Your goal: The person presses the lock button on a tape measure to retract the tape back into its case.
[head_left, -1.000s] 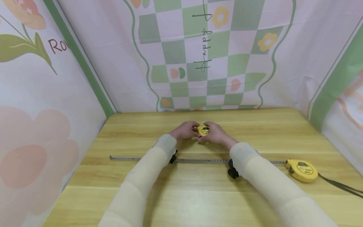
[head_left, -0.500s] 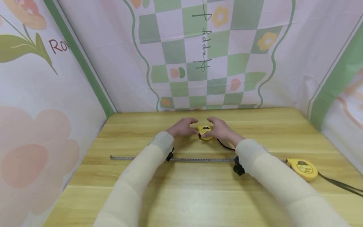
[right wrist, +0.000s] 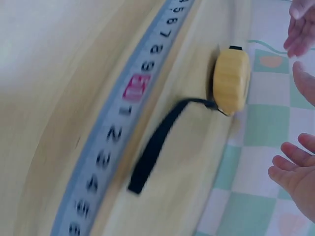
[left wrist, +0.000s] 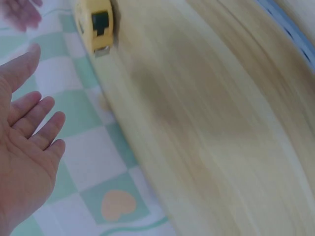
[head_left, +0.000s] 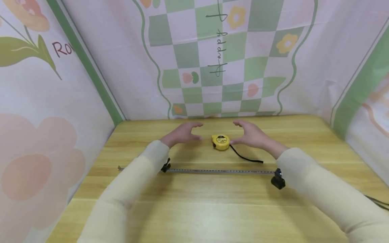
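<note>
A small yellow tape measure (head_left: 221, 142) lies on the table between both hands, its black strap (head_left: 245, 157) trailing to the right. To its left, my left hand (head_left: 183, 132) is held apart from it with fingers spread and nothing in them. My right hand (head_left: 254, 135) is on the other side, also holding nothing; its thumb tip comes close to the case in the head view. The left wrist view shows the left palm (left wrist: 29, 162) with relaxed fingers. In the right wrist view, the right hand (right wrist: 300, 179) is clear of the tape measure (right wrist: 231, 81).
A long extended tape blade (head_left: 212, 171) crosses the wooden table (head_left: 206, 209) in front of the hands, passing beneath both forearms. The right sleeve (head_left: 328, 189) hides the larger tape case; part of its strap (head_left: 377, 201) shows. A patterned cloth (head_left: 212, 60) hangs behind the table.
Both hands have let go of the small tape measure and moved apart, left hand leftward, right hand rightward. Its strap has come into view, while the right sleeve now covers the larger case.
</note>
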`<state>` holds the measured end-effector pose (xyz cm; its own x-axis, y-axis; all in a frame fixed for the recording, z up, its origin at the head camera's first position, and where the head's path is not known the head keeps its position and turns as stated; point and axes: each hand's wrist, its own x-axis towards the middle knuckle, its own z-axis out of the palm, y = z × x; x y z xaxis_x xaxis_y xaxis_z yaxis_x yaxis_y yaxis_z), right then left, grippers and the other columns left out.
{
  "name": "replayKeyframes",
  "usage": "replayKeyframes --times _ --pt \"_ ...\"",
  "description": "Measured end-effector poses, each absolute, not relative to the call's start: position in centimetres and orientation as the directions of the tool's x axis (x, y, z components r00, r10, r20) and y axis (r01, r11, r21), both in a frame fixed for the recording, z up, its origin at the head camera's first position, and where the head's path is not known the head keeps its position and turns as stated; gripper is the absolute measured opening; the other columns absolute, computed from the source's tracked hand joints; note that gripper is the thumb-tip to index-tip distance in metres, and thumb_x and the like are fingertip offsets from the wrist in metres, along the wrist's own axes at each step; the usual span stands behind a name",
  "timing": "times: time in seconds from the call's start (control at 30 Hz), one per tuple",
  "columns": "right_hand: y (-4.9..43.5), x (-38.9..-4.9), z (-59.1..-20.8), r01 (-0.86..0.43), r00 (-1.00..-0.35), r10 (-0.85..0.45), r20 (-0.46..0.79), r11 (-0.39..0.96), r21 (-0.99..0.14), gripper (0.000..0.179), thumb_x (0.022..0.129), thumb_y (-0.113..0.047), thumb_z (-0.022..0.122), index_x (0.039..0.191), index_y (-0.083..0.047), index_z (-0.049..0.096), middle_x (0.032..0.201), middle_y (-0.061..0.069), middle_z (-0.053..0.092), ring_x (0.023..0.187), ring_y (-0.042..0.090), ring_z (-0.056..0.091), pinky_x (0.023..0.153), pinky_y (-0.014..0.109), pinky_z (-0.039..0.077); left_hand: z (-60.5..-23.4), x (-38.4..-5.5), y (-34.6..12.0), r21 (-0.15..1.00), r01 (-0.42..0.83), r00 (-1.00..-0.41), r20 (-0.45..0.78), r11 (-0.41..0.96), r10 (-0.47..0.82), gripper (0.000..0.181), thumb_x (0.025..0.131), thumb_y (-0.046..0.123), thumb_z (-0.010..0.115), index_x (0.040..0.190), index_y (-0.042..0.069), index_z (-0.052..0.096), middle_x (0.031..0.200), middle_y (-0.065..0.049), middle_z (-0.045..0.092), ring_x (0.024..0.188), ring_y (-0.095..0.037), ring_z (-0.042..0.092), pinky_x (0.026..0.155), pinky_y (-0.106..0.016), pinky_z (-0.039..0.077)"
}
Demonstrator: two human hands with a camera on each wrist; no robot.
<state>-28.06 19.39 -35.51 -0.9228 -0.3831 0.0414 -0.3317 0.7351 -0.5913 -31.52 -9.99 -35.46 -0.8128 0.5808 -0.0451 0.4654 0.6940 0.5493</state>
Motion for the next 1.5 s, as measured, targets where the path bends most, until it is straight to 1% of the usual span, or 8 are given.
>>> replayKeyframes --times 0.2,0.4,0.53,0.7,0.83,1.1,1.3,1.5 --pt "21.7 -26.9 -34.2 -0.342 -0.923 -0.383 0.047 0.755 -0.559 0.104 0.076 -0.053 0.078 0.149 0.002 0.029 0.149 0.026 0.033 0.135 0.046 0.031 0.109 0.061 0.027 -34.3 -30.7 -13.2 0.542 0.469 -0.828 -0.005 0.697 0.561 0.068 0.092 0.031 0.068 0.148 0.008 0.038 0.150 -0.009 0.040 0.139 -0.027 0.034 0.114 -0.041 0.028" --pt "24.1 -25.6 -33.0 -0.360 -0.924 -0.375 0.075 0.785 -0.505 0.104 0.076 -0.057 0.076 0.148 0.003 0.031 0.148 0.029 0.034 0.133 0.049 0.031 0.106 0.064 0.028 -34.0 -29.6 -16.7 0.556 0.485 -0.833 0.057 0.675 0.551 0.072 0.090 0.033 0.071 0.149 0.008 0.039 0.151 -0.011 0.039 0.139 -0.028 0.033 0.114 -0.045 0.028" --pt "25.6 -24.6 -32.3 -0.363 -0.927 -0.362 0.099 0.796 -0.484 0.101 0.077 -0.054 0.077 0.148 0.003 0.032 0.146 0.030 0.035 0.131 0.051 0.032 0.104 0.067 0.029 -34.1 -28.7 -19.3 0.578 0.468 -0.848 0.080 0.669 0.524 0.071 0.090 0.034 0.071 0.149 0.009 0.038 0.151 -0.011 0.038 0.139 -0.030 0.033 0.114 -0.047 0.028" --pt "27.7 -23.2 -31.9 -0.378 -0.925 -0.349 0.154 0.788 -0.487 0.091 0.078 -0.041 0.081 0.146 0.002 0.036 0.145 0.031 0.037 0.126 0.055 0.034 0.099 0.070 0.031 -34.5 -27.3 -22.3 0.593 0.434 -0.875 0.097 0.679 0.475 0.068 0.091 0.030 0.070 0.147 0.007 0.040 0.151 -0.014 0.037 0.139 -0.034 0.031 0.114 -0.052 0.025" --pt "29.5 -22.2 -32.1 -0.393 -0.919 -0.351 0.180 0.775 -0.495 0.089 0.077 -0.031 0.083 0.144 0.004 0.037 0.144 0.033 0.035 0.125 0.058 0.034 0.097 0.072 0.030 -35.0 -26.1 -24.6 0.609 0.403 -0.893 0.099 0.683 0.439 0.068 0.090 0.027 0.071 0.147 0.006 0.040 0.151 -0.015 0.037 0.139 -0.036 0.031 0.113 -0.055 0.025" --pt "33.5 -20.1 -33.6 -0.377 -0.926 -0.331 0.180 0.786 -0.490 0.090 0.076 -0.026 0.085 0.144 0.005 0.036 0.142 0.036 0.034 0.119 0.061 0.035 0.090 0.076 0.030 -35.9 -24.0 -29.4 0.606 0.345 -0.922 0.077 0.717 0.378 0.069 0.090 0.027 0.072 0.147 0.005 0.040 0.151 -0.019 0.036 0.137 -0.042 0.030 0.110 -0.061 0.025" --pt "36.5 -18.8 -34.9 -0.376 -0.927 -0.325 0.189 0.804 -0.462 0.089 0.077 -0.025 0.084 0.145 0.006 0.035 0.140 0.038 0.036 0.112 0.062 0.039 0.082 0.078 0.032 -37.2 -22.4 -32.7 0.592 0.313 -0.936 0.060 0.743 0.347 0.064 0.091 0.023 0.070 0.143 -0.001 0.042 0.148 -0.024 0.037 0.135 -0.047 0.030 0.109 -0.065 0.024" --pt "39.1 -17.9 -36.4 -0.383 -0.922 -0.313 0.227 0.822 -0.423 0.088 0.073 -0.023 0.087 0.140 0.008 0.040 0.135 0.038 0.041 0.105 0.062 0.044 0.076 0.077 0.035 -38.3 -20.6 -35.2 0.592 0.291 -0.944 0.052 0.751 0.325 0.059 0.091 0.018 0.070 0.139 -0.005 0.045 0.143 -0.029 0.041 0.132 -0.052 0.031 0.105 -0.068 0.026"
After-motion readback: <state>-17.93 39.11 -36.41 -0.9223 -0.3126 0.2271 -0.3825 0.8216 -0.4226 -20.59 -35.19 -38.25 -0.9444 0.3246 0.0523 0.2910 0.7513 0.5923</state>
